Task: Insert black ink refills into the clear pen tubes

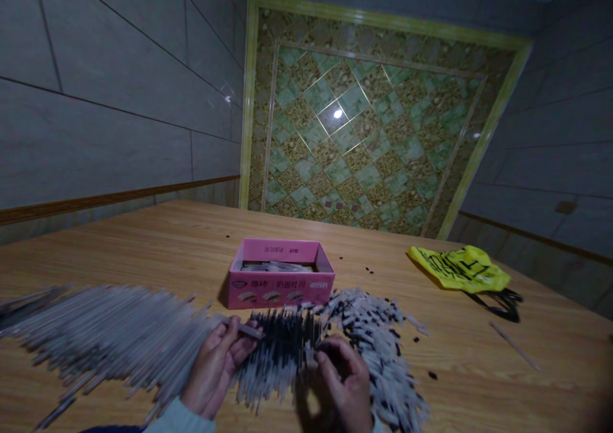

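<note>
My left hand (223, 359) is closed around a thin, translucent grey tube (249, 331), held between thumb and fingers and pointing right. My right hand (345, 375) has thumb and fingertips pinched together at a small pale piece (310, 351), blurred and partly hidden. Between the hands lies a heap of slim sticks (282, 343), dark at the far end and pale toward me. Left of my left hand spreads a wide layer of long translucent tubes (119, 331). A pile of small clear and black pieces (371, 331) lies beside and beyond my right hand.
Behind the dark-ended sticks stands an open pink box (280, 292) with more sticks inside. To the right are a yellow bag (462, 268) with black straps and a single loose stick (514, 347). Small black bits dot the wooden table (182, 238). Tiled walls surround it.
</note>
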The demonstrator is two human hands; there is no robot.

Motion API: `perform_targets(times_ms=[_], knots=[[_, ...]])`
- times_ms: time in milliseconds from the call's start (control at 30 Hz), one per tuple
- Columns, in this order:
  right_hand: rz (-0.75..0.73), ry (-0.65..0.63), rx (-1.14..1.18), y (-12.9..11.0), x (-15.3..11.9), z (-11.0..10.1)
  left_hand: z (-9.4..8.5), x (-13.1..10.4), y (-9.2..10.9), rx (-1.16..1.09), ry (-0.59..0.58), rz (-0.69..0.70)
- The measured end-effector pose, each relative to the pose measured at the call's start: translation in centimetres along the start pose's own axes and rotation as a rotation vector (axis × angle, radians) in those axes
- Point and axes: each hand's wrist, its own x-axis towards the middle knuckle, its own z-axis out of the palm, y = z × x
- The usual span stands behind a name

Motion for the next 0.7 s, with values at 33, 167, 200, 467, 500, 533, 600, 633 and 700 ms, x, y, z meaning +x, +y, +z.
perform_targets(times_ms=[33,167,200,467,500,533,600,633,700], knots=[[0.01,0.014,0.007,0.1,0.0,0.0,0.0,-0.1,0.0,0.011,-0.004,-0.007],[0.067,0.056,0.048,0.1,-0.2,0.1,0.3,-0.5,-0.1,0.043,-0.063,-0.096],[0.068,0.051,0.059,0.0,-0.2,0.2,0.4,-0.7,-0.3,0.054,-0.089,-0.132],[0.021,-0.135,0.077,-0.3,-0.3,0.6,1.3,-2.3,-1.1,-0.054,-0.218,-0.323],[0.057,-0.09,0.048,0.1,0.0,0.2,1.3,-2.2,-0.9,-0.092,-0.16,-0.308],[0.098,-0.036,0.003,0.6,0.3,-0.2,1.3,-2.1,-0.6,-0.13,-0.097,-0.285],[0.155,0.036,-0.16,1.7,1.1,-1.4,1.2,-1.7,0.1,-0.196,-0.017,-0.256],[0.162,0.03,-0.281,2.2,1.5,-2.1,1.2,-1.5,0.4,-0.224,0.01,-0.249],[0.162,-0.039,-0.549,3.0,2.1,-3.1,1.1,-1.2,0.7,-0.267,0.041,-0.241]])
